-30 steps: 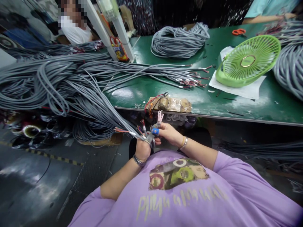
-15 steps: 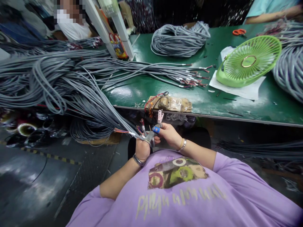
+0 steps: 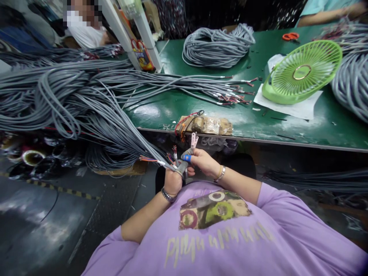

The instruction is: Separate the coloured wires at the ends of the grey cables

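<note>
Green worktable [image 3: 247,132] spans the upper part of the head view, its near edge just beyond the person's hands. Gray cables [image 3: 140,138] run from a large heap at the left down to the left hand [image 3: 173,182], whose fingers are closed around them below the table edge, in front of the body. Colored wires [image 3: 148,158] project from the cable ends beside this hand. Right hand [image 3: 205,163], with a blue band [image 3: 186,157] on the thumb, pinches a gray strip [image 3: 182,165] lying across the cables. Pink clothespin [image 3: 194,140] projects upward at the right fingertips; what it clips cannot be determined. Taped block [image 3: 214,125] rests near the table edge, beyond the clothespin. Green fan [image 3: 301,73] stands on white paper [image 3: 301,109] at the right; a cable coil [image 3: 217,50] lies farther back, left of orange scissors [image 3: 290,36].
</note>
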